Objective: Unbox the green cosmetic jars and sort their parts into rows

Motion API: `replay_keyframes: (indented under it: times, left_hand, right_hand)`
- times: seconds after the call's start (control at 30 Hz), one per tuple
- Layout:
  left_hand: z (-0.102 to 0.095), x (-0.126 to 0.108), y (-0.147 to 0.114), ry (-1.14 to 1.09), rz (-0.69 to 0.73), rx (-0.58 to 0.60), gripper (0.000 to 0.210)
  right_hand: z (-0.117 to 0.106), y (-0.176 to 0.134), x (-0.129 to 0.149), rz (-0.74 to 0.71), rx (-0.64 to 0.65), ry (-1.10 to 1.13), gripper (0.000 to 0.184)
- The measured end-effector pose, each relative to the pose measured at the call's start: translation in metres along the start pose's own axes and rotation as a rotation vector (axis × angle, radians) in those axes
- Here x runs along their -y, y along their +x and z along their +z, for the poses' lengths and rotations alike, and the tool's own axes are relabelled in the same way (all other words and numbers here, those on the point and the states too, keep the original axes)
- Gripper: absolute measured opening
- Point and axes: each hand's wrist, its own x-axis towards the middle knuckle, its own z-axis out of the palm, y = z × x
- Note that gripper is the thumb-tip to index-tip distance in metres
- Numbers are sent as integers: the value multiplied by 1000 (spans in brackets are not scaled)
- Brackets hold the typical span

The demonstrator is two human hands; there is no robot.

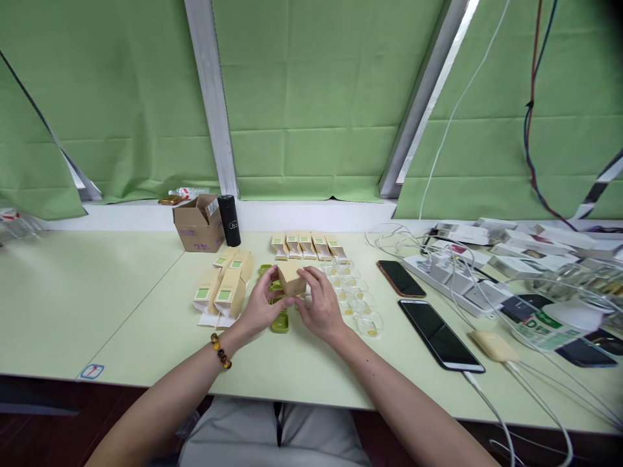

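Observation:
Between my two hands I hold a small tan carton (291, 279) above the middle of the table. My left hand (263, 303) grips its left side, and my right hand (320, 303) has its fingers and thumb on the right side. Below the carton stand small green trays (280, 323), partly hidden by my hands. Just right of my right hand lie rows of clear plastic shells (370, 323) with yellowish spots. To the left are several cream cartons with green labels (230, 292), their white flaps open. More such cartons (305, 246) line up at the back.
A brown cardboard box (198, 227) and a black bottle (229, 220) stand at the back left. On the right lie two phones (440, 334) (402, 279), a white power strip (457, 285) with tangled cables, and a white bottle (559, 324) on its side.

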Motion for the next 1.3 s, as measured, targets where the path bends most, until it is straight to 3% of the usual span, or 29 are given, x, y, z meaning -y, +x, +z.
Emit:
replay_keyframes:
  times: [0.13,0.23,0.33,0.47,0.6,0.87,1.3]
  left_hand:
    - [5,5,1,36,15,-90,57]
    - [-2,5,1,201,80,-143,52]
    - [-13,6,1,496,269,-135,52]
    - [-21,8,0,802,582,-38,59]
    - [-20,7,0,972,722,21,57]
    - [-23,9,-2,1031,717,26,39]
    - [-18,1,-3,1144,764,87,44]
  right_hand:
    - [-1,-1,6,-11,82,94,67]
    - [-3,-3,9,1,95,178,71]
    - [-2,-5,10,48,36,228,67]
    - [-2,-4,13,109,-14,234,56]
    - [-3,-2,15,99,-18,199,58]
    - [-4,0,16,34,33,122,69]
    - [3,-4,17,1,37,113,77]
